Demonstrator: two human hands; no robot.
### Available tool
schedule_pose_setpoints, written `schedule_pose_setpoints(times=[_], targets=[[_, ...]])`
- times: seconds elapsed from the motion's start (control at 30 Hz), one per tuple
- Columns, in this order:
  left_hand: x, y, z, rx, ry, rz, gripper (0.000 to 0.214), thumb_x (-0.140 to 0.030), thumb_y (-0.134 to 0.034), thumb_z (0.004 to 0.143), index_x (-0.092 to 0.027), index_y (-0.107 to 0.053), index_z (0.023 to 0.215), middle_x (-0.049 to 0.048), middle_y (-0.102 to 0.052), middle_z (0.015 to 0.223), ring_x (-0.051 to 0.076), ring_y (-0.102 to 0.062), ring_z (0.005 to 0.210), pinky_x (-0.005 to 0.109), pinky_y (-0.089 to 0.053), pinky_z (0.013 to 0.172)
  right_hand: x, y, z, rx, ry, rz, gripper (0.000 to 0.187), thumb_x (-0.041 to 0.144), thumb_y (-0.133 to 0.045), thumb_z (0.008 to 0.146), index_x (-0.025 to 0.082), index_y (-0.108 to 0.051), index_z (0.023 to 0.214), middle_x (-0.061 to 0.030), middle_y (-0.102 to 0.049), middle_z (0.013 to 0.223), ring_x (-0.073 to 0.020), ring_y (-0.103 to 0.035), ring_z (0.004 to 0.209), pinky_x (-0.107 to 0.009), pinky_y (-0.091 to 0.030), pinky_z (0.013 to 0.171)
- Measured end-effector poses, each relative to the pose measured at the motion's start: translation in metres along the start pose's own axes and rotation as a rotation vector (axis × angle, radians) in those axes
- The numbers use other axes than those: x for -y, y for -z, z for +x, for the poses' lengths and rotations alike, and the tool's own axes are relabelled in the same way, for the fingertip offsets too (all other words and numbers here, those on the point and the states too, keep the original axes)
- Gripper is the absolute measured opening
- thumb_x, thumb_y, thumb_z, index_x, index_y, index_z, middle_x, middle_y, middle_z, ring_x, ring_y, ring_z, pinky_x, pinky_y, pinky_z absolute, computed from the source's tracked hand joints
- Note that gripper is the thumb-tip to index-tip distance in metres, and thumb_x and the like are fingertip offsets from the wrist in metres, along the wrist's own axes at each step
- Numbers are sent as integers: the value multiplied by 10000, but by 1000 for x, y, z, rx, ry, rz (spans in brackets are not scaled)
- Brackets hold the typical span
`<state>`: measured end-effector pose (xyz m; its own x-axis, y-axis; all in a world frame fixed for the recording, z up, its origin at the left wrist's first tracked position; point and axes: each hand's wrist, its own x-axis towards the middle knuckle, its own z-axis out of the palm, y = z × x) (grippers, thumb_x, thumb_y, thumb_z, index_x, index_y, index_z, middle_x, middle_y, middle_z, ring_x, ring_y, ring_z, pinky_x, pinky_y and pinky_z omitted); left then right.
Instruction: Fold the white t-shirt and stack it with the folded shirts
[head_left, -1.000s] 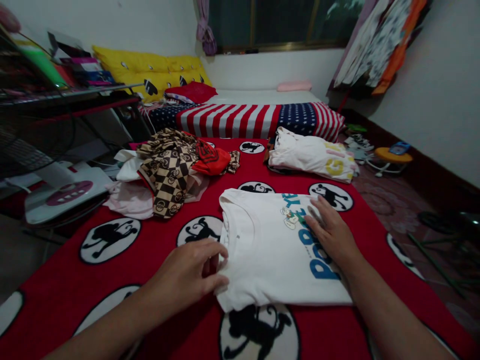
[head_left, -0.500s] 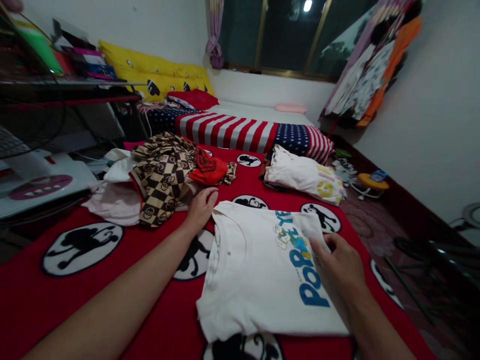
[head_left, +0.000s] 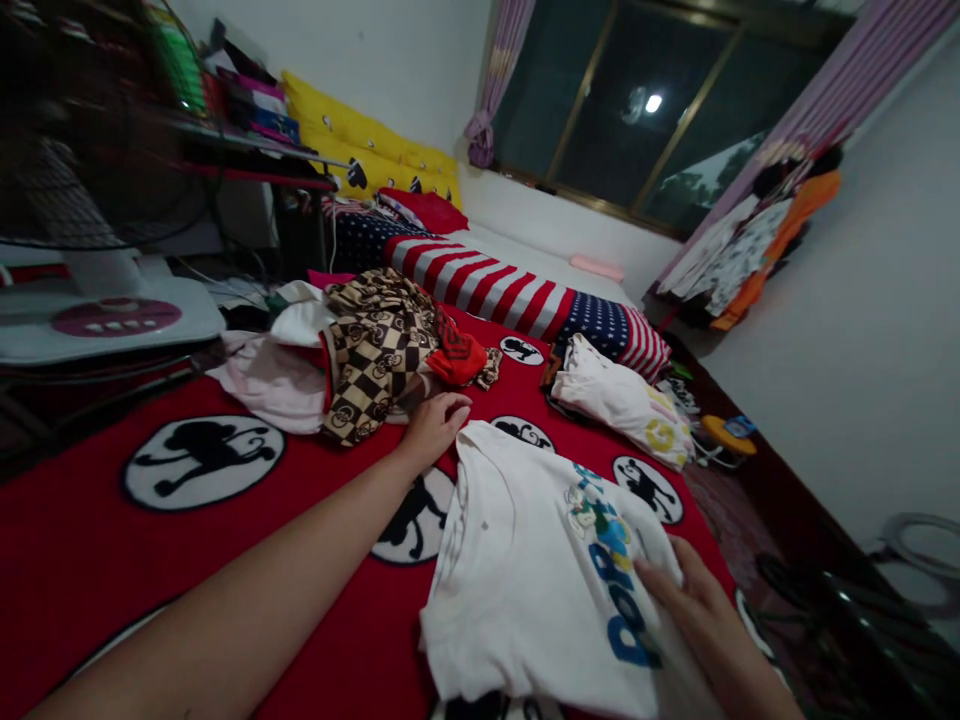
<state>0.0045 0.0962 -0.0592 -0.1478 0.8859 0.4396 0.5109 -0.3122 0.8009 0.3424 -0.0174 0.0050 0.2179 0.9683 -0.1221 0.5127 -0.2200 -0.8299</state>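
Note:
A white T-shirt (head_left: 540,570) with a blue "POPEYE" print and a cartoon figure lies folded on the red blanket (head_left: 330,590). My right hand (head_left: 701,600) grips its right edge, thumb on top and fingers under the cloth, which bulges up there. Just beyond the shirt's far left corner, my left hand (head_left: 436,425) rests with loosely bent fingers and holds nothing. Close to that hand lies a brown and beige checkered garment (head_left: 382,350) in a loose heap, with a red piece (head_left: 459,355) and pale pink cloth (head_left: 274,385) about it.
A stack of folded clothes (head_left: 619,400) sits at the far right of the blanket. Behind it is a bed with a stars-and-stripes cover (head_left: 480,290). A fan (head_left: 105,290) stands at left, and a small orange stool (head_left: 727,436) at right. Clothes hang by the window (head_left: 652,110).
My view has tilted and swung right. My right hand has taken a fuller grip on the shirt's right edge, and the cloth there has lifted and curved. My left hand stays near the corner.

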Motion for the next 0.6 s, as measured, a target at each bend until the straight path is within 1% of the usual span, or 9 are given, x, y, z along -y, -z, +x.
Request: schedule_pose_setpoints(times=[0.07,0.17,0.23,0.3,0.33,0.4,0.43,0.5,0.6], targets=[[1,0,0,1,-6,-14,225,-240,-493,857,-176,-676,970,68,-708,1005,195,-642,957,310,-482,884,20,3,0,-12,-53,-6,696,506,-696,652,208,-532,1260,-113,-706,1103,-304,-710,833,-373,-587,654],[2,-1,1,-1,-8,-33,223,-236,-498,849,-176,-677,968,68,-706,1006,195,-641,950,311,-482,882,68,12,12,52,-50,76,786,431,-739,627,229,-468,1337,-106,-731,1013,-290,-709,668,-376,-571,530],[1,1,1,8,-4,-54,222,-236,-506,842,-175,-678,969,70,-705,1011,196,-641,943,314,-481,879,108,15,26,93,8,99,718,362,-736,645,233,-505,1313,-97,-745,907,-275,-696,595,-367,-555,488],[0,3,0,17,19,-99,224,-243,-517,835,-169,-677,972,74,-708,1004,197,-644,930,313,-484,867,151,14,43,166,96,95,605,302,-715,685,210,-560,1262,-97,-744,854,-251,-685,566,-362,-551,500],[-1,4,-1,18,37,-131,227,-251,-523,830,-165,-676,974,75,-710,1002,197,-645,925,312,-487,860,172,12,51,166,141,91,536,273,-703,703,189,-594,1221,-96,-742,829,-233,-676,548,-353,-546,503],[-2,7,-2,22,83,-198,246,-273,-523,827,-160,-669,989,74,-715,978,192,-653,879,309,-499,826,212,8,69,95,241,53,409,224,-649,757,138,-639,1156,-97,-736,814,-188,-655,517,-327,-526,502],[-2,8,-2,24,105,-229,259,-285,-516,828,-157,-664,998,72,-718,954,187,-656,837,306,-507,798,230,8,78,35,283,29,381,223,-633,775,112,-650,1140,-114,-737,844,-182,-658,529,-324,-518,508],[-2,9,-3,36,134,-275,284,-307,-502,830,-151,-656,1010,66,-721,901,173,-652,751,295,-515,738,261,13,97,-53,360,7,367,266,-565,830,68,-661,1123,-167,-722,994,-228,-699,680,-342,-513,561],[-2,9,-2,44,142,-280,287,-319,-499,826,-150,-658,996,60,-722,867,168,-652,726,286,-514,716,286,42,137,-167,473,-13,394,324,-520,853,101,-665,1144,-168,-651,1210,-326,-658,997,-375,-510,661]])
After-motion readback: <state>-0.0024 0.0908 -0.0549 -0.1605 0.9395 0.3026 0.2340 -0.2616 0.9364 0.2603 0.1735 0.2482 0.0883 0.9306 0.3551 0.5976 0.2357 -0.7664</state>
